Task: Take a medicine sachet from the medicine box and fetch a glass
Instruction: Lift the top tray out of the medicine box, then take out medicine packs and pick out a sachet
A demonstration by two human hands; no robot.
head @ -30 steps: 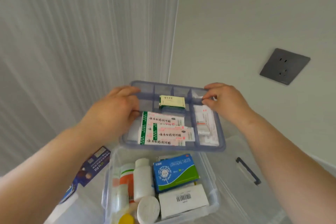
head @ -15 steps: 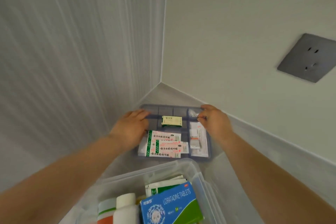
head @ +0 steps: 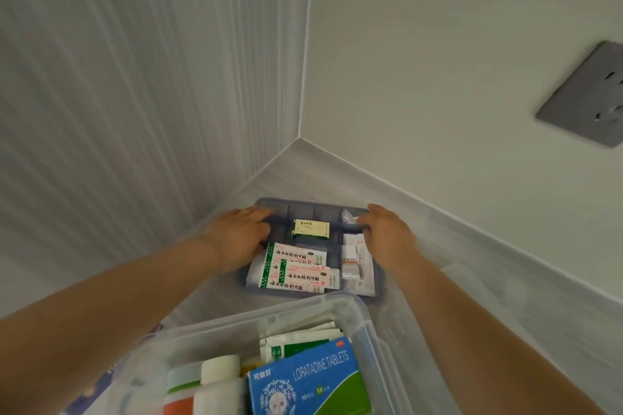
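The clear plastic medicine box (head: 362, 317) stands open at the bottom, holding a blue and green tablet carton (head: 313, 381), white bottles (head: 219, 384) and green and white sachets (head: 300, 340). Beyond it the blue divided tray (head: 333, 248) rests on the counter in the corner, carrying plaster packs (head: 296, 268) and a small yellow box (head: 310, 228). My left hand (head: 237, 236) grips the tray's left edge. My right hand (head: 387, 236) grips its right edge. No glass is in view.
A ribbed wall stands at the left and a plain wall with a grey socket plate (head: 586, 94) at the right; they meet in a corner just behind the tray. The clear box lid (head: 472, 296) lies to the right of the box.
Both hands carried the tray from above the open box away to the far corner and lowered it onto the counter. The view tilted, so the box now sits lower in frame.
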